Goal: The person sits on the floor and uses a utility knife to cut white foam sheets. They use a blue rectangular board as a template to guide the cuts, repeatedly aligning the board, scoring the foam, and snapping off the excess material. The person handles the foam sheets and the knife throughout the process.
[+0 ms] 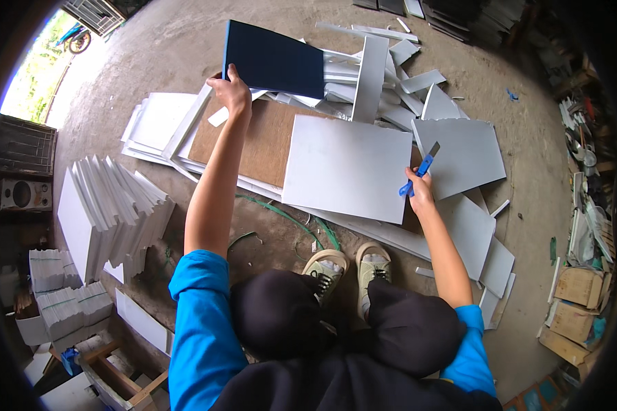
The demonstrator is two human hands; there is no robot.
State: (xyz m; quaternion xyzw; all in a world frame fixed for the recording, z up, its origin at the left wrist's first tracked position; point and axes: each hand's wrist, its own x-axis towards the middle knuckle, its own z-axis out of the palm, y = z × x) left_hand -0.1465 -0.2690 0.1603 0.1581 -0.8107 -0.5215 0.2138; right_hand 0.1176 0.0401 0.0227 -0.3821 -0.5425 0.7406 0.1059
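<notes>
With my left hand (233, 92) closed on its lower left edge, I hold up a dark blue rectangular board (274, 58). A blue utility knife (424, 166) is gripped in my right hand (419, 186), its blade out and pointing up and to the right. Between my hands a white rectangular sheet (349, 168) lies partly over a brown wooden board (253, 137). My right hand is at the right edge of that sheet. Just beyond it lies a larger pale grey panel (459, 154) with a ragged upper edge.
White offcuts (408, 79) are heaped behind the brown board. At left lean several white panels (106, 216), with bundled white pieces (75, 308) below them. A wooden frame (116, 380) sits at lower left. Cardboard boxes (576, 301) line the right side. Green strapping (281, 214) lies by my shoes (329, 270).
</notes>
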